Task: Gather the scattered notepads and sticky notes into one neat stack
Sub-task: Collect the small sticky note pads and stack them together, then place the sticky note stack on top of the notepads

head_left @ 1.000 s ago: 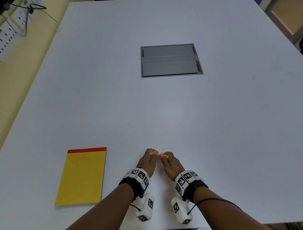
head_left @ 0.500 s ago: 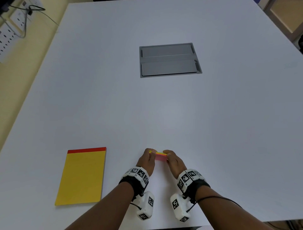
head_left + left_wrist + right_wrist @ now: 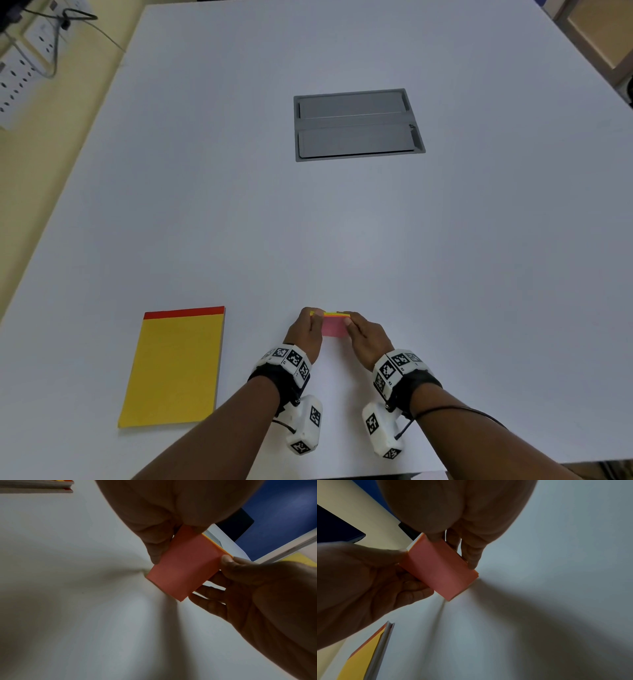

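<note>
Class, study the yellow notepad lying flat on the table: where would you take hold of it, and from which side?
Grip the yellow notepad at its long right edge, coming from the right. It lies flat on the table, so only the edges offer purchase, and that one faces both hands.

In the head view we see even, soft light on the table (image 3: pixel 342 240), with faint glare at centre. Both wrist views are dim; broad shadows spread toward 6 o'clock, and the edges bend and blur.

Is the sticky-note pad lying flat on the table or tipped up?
Tipped up: the pad stands on one edge on the table, pinched between left hand and right hand.
</note>
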`<state>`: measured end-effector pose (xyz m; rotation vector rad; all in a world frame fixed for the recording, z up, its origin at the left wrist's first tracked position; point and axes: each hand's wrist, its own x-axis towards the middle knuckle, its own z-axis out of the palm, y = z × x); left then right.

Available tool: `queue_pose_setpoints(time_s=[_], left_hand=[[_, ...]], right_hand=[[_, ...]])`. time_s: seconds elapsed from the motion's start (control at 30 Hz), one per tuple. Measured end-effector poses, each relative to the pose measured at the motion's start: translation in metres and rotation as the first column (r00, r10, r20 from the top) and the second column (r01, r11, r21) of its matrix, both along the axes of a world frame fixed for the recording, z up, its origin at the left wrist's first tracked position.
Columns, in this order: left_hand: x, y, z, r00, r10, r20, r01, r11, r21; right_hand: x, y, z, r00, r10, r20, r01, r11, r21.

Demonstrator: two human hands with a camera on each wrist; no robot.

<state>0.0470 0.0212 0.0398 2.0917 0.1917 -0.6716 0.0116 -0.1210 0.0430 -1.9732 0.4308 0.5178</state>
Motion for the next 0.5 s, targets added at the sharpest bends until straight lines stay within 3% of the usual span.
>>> queue_pose_setpoints(time_s=[0.2,0.3,0.5], left_hand=[[0.008,0.025,0.000,0.996,-0.075,0.048,0.074,0.997,0.014],[0.014,0.050,-0.001,0.992,-0.113,0.052,0.112,0.993,0.029],[0.021,0.103,-0.001,0.993,0.118,-0.023,-0.118,0.993,-0.010]], right_hand=[[0.019,0.016,0.002,0.991,-0.120,-0.058,0.121,0.992,0.024],[0.033,0.033,0.000,0.970,-0.211,-0.122,0.229,0.961,0.157],[0.056,0.074,0.000,0.930,-0.247,-0.271,0.327,0.894,0.307]])
